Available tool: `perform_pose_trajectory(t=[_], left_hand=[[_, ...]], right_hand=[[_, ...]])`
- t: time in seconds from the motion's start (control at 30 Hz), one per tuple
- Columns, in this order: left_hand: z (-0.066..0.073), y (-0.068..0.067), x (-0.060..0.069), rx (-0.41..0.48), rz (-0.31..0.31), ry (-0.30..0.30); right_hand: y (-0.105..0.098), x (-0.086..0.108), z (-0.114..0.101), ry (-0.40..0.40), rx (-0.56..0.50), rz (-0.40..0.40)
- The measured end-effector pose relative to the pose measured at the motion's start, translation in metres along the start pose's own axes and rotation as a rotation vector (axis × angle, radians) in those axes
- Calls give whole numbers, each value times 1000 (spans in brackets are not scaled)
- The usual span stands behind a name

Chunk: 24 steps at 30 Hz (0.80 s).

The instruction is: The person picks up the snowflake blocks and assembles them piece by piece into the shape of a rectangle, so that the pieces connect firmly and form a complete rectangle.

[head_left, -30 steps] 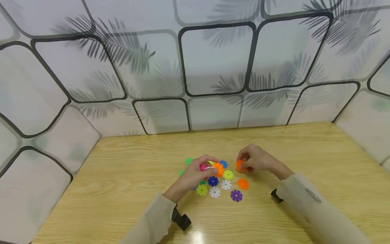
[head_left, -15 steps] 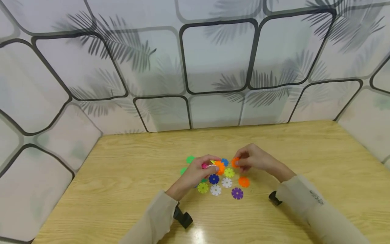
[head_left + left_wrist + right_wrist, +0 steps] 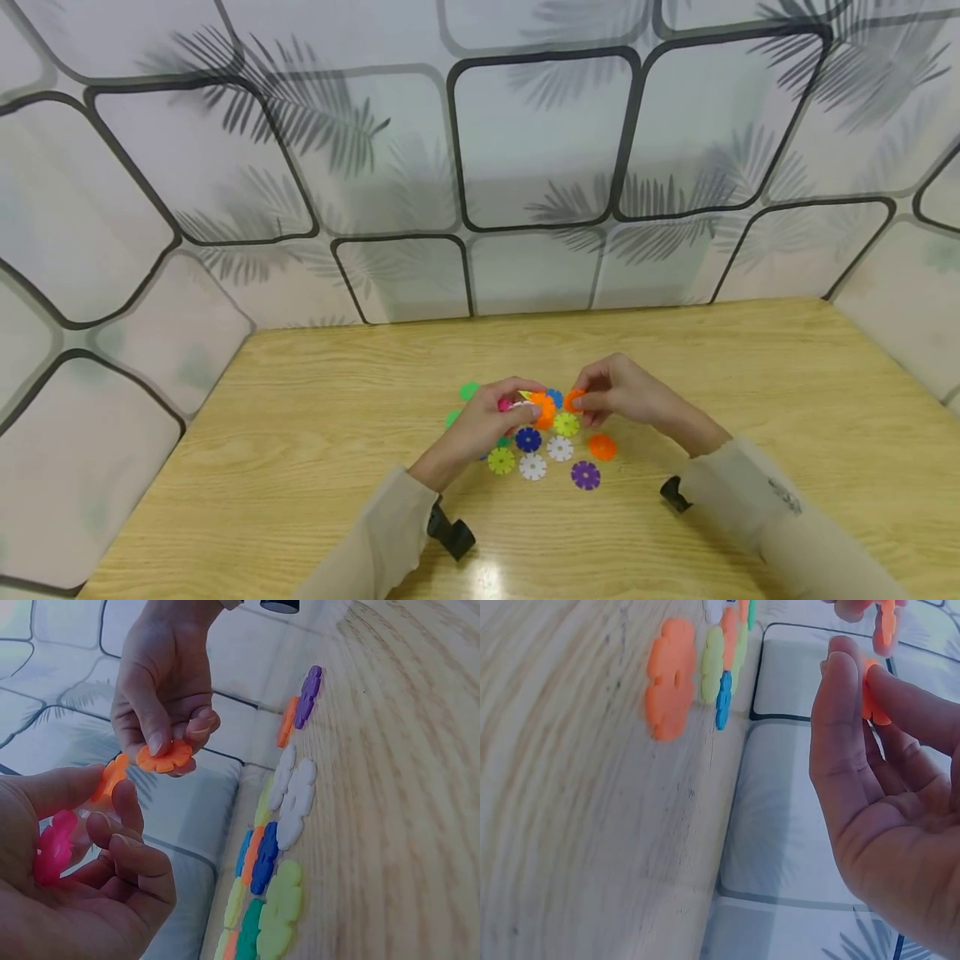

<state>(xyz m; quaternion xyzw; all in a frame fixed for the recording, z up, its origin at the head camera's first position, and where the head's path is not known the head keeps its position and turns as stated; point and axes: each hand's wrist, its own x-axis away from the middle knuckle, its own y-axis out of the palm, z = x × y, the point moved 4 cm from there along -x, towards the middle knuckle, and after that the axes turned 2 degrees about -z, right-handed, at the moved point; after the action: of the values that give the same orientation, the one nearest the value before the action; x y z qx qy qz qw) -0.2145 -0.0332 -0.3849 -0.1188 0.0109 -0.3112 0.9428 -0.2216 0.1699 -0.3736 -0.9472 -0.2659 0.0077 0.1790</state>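
Orange plastic, by its look, made up the round, notch-rimmed disc (image 3: pixel 169 756) that the right hand (image 3: pixel 626 392) pinched between thumb and fingers, raised above the table (image 3: pixel 300 467). The left hand (image 3: pixel 480 425) faced it, thumb and index fingertip gripping a second orange notched disc (image 3: pixel 112 780), while a bright pink petal-edged disc (image 3: pixel 54 851) sat against its palm. The two orange pieces were near each other — yet apart. Whatever else the left hand held was partly hidden by its fingers, so I couldn't count it fairly.

The step in hand seemed to be bringing these two pieces together; the next move probably called for turning one rim across the other, lining up the notches and pressing gently. Below lay loose discs, among them a purple notched disc (image 3: pixel 581 477) and a flat orange disc (image 3: pixel 602 447) — both untouched.
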Motion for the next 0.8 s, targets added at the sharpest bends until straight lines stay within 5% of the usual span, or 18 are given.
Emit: perform_pose_trajectory(t=[0.8], left_hand=[[-3,0,-2,31,-25,-9]], right_hand=[[11,-1,-12,-79,-35,-10]])
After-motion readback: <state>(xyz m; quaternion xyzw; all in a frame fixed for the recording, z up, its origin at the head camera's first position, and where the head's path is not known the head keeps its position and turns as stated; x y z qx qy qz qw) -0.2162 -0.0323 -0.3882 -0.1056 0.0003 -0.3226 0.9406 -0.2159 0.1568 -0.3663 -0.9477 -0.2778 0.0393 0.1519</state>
